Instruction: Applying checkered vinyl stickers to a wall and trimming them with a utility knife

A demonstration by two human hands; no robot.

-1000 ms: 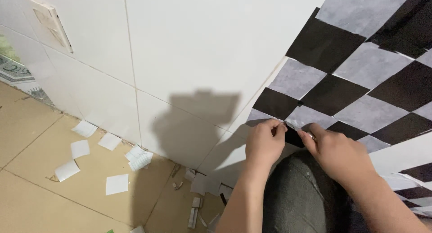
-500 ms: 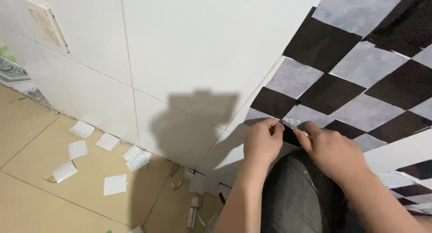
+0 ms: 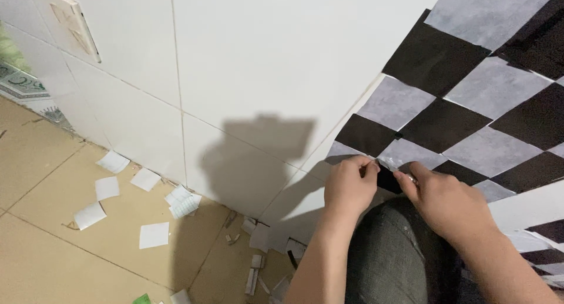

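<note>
— Start with the hands. What are they doing?

— Both are pinched narrow on the same thing. The left hand (image 3: 349, 186) and the right hand (image 3: 446, 204) meet at a small black square sticker (image 3: 389, 179), fingertips closed on its edges, the left at its left side, the right at its right. Neither is nearer; they share it, close above a grey-trousered knee (image 3: 393, 251).

— And where does that sticker sit?

— Right at the lower left corner of the checkered black-and-grey pattern (image 3: 470, 104) already covering the wall. It touches a pale grey square just above it. The pattern's rows run on a diagonal, climbing up and to the right away from the hands, so the piece lies at the low end of that line.

— Is it flat against the wall?

— I cannot tell; the fingers hide most of it.

— What is further out?

— To the left, bare white wall tiles (image 3: 252, 63) carrying the person's shadow. Higher up on the left, a beige wall switch plate (image 3: 73, 22). Down on the tan floor (image 3: 47, 180), scattered white paper squares (image 3: 154, 234) lie well apart from the hands, with smaller scraps (image 3: 255, 271) near the wall's foot.
</note>
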